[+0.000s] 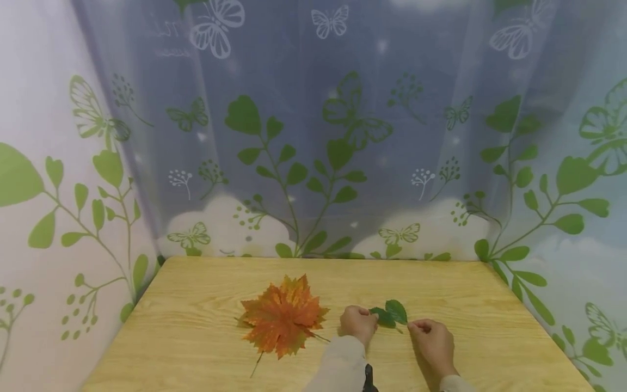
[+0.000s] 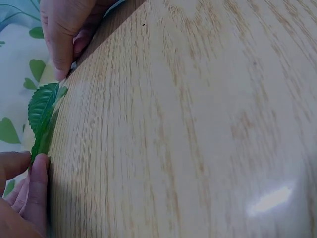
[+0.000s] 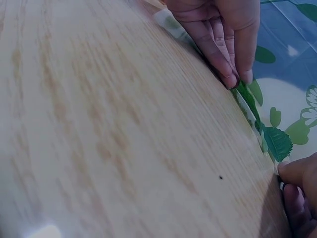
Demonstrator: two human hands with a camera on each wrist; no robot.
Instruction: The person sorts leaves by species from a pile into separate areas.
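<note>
Toward six o'clock in the head view, we see a plain cream left sleeve (image 1: 335, 368), with a small black piece (image 1: 369, 379) at its four o'clock. At five o'clock we see the right sleeve (image 1: 455, 384), equally pale.

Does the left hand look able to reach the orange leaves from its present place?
Probably yes: the orange leaves lie just left of the left hand, with only tabletop showing between; that hand pinches the green leaves, though, so may need to release them.
</note>
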